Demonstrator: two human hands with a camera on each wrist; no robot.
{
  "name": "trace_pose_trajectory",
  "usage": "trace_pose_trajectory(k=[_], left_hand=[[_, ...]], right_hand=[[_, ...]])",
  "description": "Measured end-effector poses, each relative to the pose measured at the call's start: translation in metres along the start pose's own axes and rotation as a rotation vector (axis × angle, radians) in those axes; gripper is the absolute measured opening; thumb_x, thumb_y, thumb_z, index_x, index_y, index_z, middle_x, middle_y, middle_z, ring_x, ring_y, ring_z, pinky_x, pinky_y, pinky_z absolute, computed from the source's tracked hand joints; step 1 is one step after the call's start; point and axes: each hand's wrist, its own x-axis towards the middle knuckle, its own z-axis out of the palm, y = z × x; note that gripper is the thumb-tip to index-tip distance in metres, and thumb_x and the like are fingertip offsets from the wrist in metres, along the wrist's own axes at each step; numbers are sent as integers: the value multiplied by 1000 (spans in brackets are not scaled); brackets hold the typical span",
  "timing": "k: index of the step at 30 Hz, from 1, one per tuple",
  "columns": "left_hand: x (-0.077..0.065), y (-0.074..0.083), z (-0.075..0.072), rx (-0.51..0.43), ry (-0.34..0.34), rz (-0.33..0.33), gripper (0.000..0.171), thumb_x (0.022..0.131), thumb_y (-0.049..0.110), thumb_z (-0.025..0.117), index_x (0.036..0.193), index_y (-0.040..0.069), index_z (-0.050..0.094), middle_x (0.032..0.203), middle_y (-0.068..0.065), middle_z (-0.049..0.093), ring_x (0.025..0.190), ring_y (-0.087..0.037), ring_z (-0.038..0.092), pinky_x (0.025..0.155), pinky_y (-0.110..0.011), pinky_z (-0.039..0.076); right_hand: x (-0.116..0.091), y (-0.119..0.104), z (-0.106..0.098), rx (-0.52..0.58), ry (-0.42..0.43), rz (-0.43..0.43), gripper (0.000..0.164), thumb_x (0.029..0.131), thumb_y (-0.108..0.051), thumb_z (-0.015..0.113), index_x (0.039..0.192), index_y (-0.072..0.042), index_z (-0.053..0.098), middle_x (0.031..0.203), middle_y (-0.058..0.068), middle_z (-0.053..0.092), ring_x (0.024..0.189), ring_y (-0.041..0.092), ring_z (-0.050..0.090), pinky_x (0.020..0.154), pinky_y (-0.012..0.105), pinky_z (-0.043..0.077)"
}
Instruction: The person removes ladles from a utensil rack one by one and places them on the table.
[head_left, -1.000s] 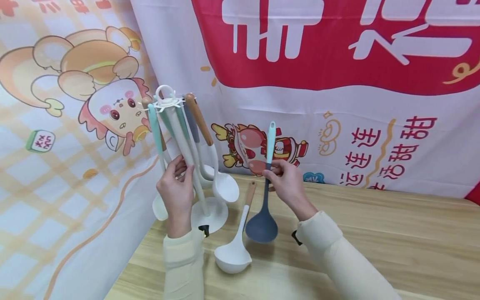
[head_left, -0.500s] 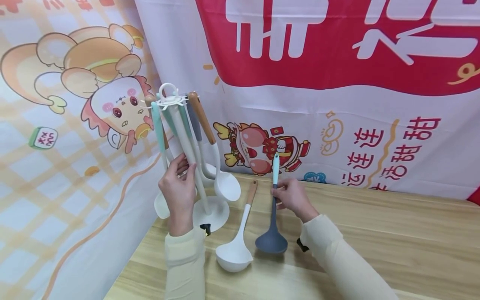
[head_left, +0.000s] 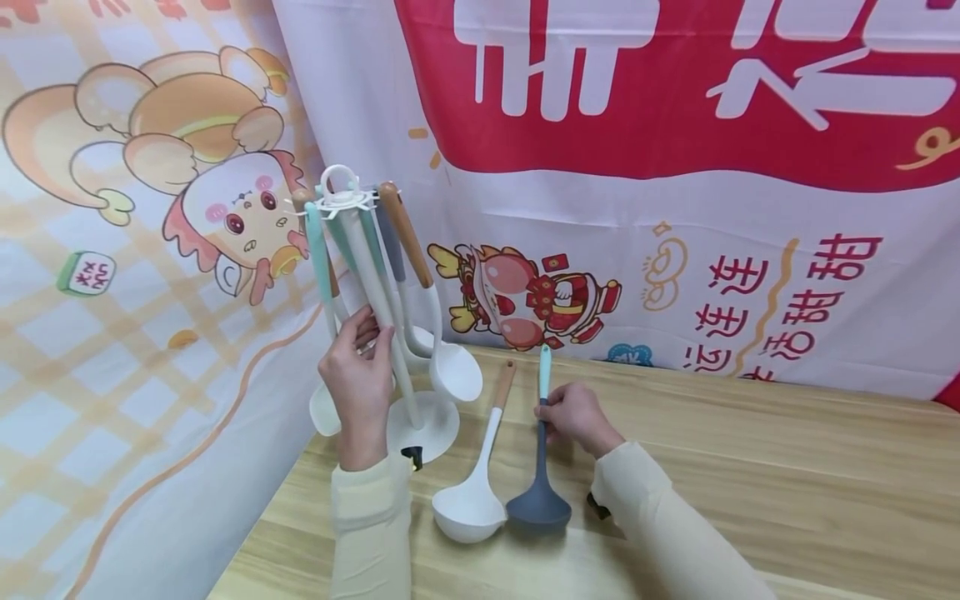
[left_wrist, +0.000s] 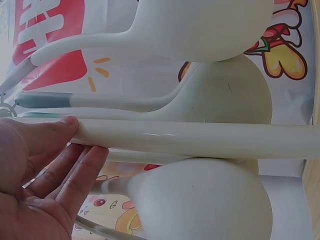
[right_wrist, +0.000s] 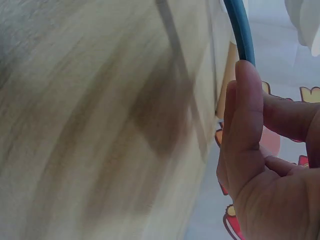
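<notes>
My left hand (head_left: 357, 379) holds the white pole (left_wrist: 200, 140) of a utensil rack between thumb and fingers. Several utensils hang around that pole, among them a white spoon (head_left: 457, 373) with a wooden handle and a mint-handled one (head_left: 318, 250). The rack's round base (head_left: 442, 427) stands on the table. My right hand (head_left: 576, 417) pinches the shaft of a dark blue ladle (head_left: 540, 508) with a mint handle end. Its bowl is low at the tabletop; whether it touches is unclear. Just left of it lies a white ladle (head_left: 468, 512) with a wooden handle.
The wooden table (head_left: 750, 467) runs to a printed cloth (head_left: 637, 196) hanging along its back. Another checked cloth (head_left: 150, 350) hangs close to the rack on the left.
My right hand has lowered the dark blue ladle toward the tabletop, bringing its bowl beside the white ladle. The left hand stays on the pole.
</notes>
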Motion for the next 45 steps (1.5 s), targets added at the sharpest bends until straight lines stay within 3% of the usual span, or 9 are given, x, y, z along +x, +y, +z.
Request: trace_pose_trajectory(k=[3,12,20,28,38,43,45], left_hand=[[0,1,1,-3,-2,0,34,93,3,78,126,-4,72,110,-23,79,98,-35,79,78,-16,61],[-1,1,1,6,14,-4,33,94,3,77,125,-5,72,111,-24,78,99,-37,79,81,-34,64],[-3,1,6,5,45,21,32,93,1,77,124,-7,72,110,-26,78,98,-38,79,80,-42,66],[-3,2,6,6,62,36,32,93,0,77,123,-8,72,109,-27,78,96,-39,79,79,-43,67],[-4,2,5,8,56,24,33,93,1,78,124,-7,72,111,-26,78,97,-38,79,79,-42,66],[-5,2,6,9,57,17,33,93,1,78,125,-7,72,111,-26,78,98,-39,79,80,-44,67],[-5,2,7,12,59,17,33,93,2,77,125,-7,72,111,-26,78,98,-39,79,81,-46,67]], right_hand=[[2,3,2,-13,-7,13,16,101,-15,71,110,-1,72,90,13,73,70,19,73,63,29,65],[7,12,8,-12,-11,39,12,102,-13,69,106,-2,71,88,14,72,68,19,72,61,29,65],[7,15,13,-63,16,32,13,100,-13,73,103,-2,71,85,13,73,69,18,72,61,28,64],[7,14,16,-196,66,-17,12,94,-14,79,89,-4,74,78,10,71,63,17,70,54,23,60],[6,9,12,-348,66,-25,22,94,-20,79,79,-6,73,68,7,70,60,17,65,51,22,49],[-3,-10,11,-569,169,-123,22,99,-24,73,90,-4,71,73,8,65,62,20,60,50,27,45],[-9,-27,11,-595,225,-193,22,100,-25,71,100,-4,73,81,8,68,65,19,59,52,28,46]])
